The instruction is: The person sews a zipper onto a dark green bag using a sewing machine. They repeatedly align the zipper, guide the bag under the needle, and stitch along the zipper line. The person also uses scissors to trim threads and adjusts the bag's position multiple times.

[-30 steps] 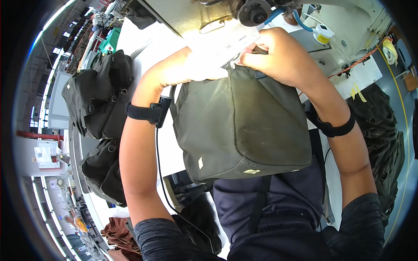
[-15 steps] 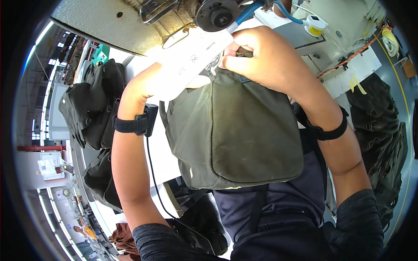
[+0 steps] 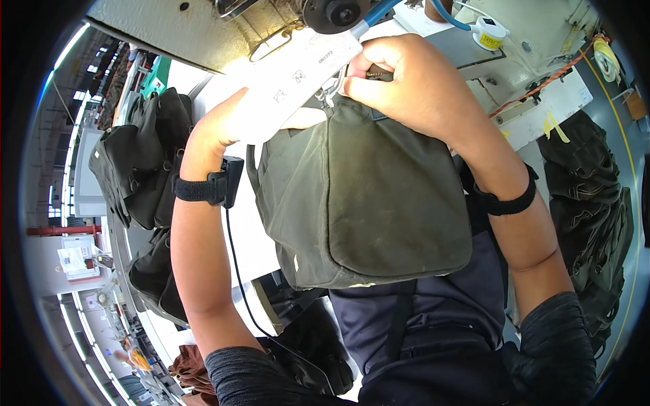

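Note:
A dark olive-green fabric bag [image 3: 399, 196] stands in front of my body, its rounded, seamed side toward me. My right hand [image 3: 399, 74] is closed at its top edge, thumb and fingers pinching the fabric beside a piece of brass-toothed zipper [image 3: 379, 73]. My left hand [image 3: 231, 120] reaches behind a bright white bar-shaped fixture [image 3: 298, 91], which hides most of its fingers. One pale finger part shows below the fixture, against the top left of the bag. Whatever the left fingers grip is hidden.
A sewing machine [image 3: 169, 27] overhangs the far side. More dark bags [image 3: 145, 162] are piled at left, and dark fabric pieces [image 3: 589, 210] hang at right. A black cable [image 3: 240, 284] runs from the band on my left wrist. Blue tubing [image 3: 443, 13] passes at the top.
The view has shifted slightly, so the machine and both hands sit a little higher in the picture. My right hand keeps its pinch on the bag's top edge.

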Demonstrator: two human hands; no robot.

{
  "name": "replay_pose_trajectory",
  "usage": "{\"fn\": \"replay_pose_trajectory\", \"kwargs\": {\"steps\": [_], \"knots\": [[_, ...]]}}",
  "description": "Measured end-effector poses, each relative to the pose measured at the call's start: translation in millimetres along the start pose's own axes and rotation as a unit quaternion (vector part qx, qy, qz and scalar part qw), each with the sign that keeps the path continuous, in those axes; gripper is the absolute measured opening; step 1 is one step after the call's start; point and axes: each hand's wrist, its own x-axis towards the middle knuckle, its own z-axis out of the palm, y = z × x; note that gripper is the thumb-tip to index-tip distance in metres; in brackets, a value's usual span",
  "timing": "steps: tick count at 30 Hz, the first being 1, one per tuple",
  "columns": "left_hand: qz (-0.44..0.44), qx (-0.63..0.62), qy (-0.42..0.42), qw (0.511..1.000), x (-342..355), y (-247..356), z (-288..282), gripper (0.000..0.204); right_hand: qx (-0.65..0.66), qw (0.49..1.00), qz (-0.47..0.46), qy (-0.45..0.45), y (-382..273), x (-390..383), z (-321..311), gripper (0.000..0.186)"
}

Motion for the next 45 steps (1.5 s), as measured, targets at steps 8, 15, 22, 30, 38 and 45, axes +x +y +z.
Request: {"fn": "replay_pose_trajectory", "kwargs": {"steps": [8, 15, 22, 30, 38, 45], "knots": [[0.035, 0.153, 0.023, 0.987, 2.0, 12.0, -3.7, 0.057, -0.052, 0.999, 0.013, -0.007, -3.7, -2.9, -1.1, 0.025], [-0.141, 0.036, 0.154, 0.977, -54.8, 87.8, 11.3, 0.035, -0.088, 0.977, -0.113, 0.156, 5.8, -14.6, 20.7, 0.021], [0.007, 0.272, 0.209, 0.939, -105.9, 163.0, 110.3, 0.073, -0.137, 0.954, -0.106, 0.246, -9.0, -60.2, 36.4, 0.017], [-0.134, 0.449, 0.098, 0.878, -148.5, 189.1, 38.8, 0.087, 0.227, 0.963, 0.116, 0.094, -28.4, -78.5, 40.5, 0.03], [-0.179, 0.164, 0.203, 0.949, -136.0, 191.2, 77.2, 0.085, 0.377, 0.911, 0.151, 0.066, -2.1, -85.6, 35.7, 0.036], [-0.152, -0.046, 0.478, 0.864, -141.6, 148.4, 159.9, 0.078, 0.461, 0.863, 0.189, 0.082, 3.5, -97.6, 58.4, 0.035]]}}
